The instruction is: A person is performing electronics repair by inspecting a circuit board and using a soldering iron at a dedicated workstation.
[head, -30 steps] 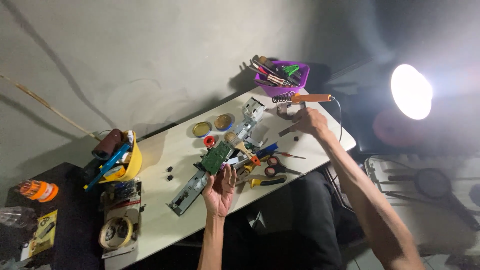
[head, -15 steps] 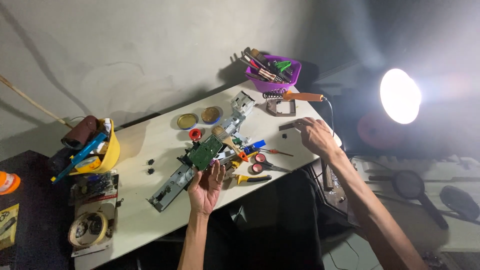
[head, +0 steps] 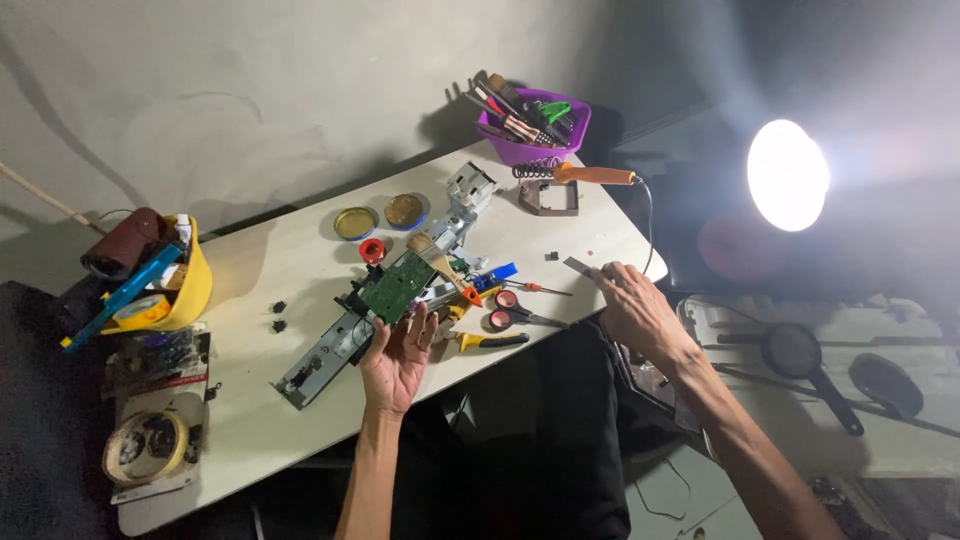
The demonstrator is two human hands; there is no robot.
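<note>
Centrally, left hand (head: 395, 352) lay palm-up, fingers spread, under green circuit board (head: 397, 287) | right hand (head: 632, 307) right of centre, fingers loosely together touching grey strip (head: 579, 267) | advice: support board edges, avoid flexing.

Part of the green circuit board (head: 397, 286) is being covered by the left hand's (head: 397, 352) fingers, and the metal frame (head: 330, 352) beneath is being partly hidden by both. Whether the right hand (head: 634, 312) is touching the small flat grey piece (head: 578, 266) is being left unclear. The tools in the purple bowl (head: 533, 132) are being rendered too small to tell apart. Both forearms are being cut off by the bottom edge. Everything around the lamp (head: 787, 175) is being washed out by glare.
</note>
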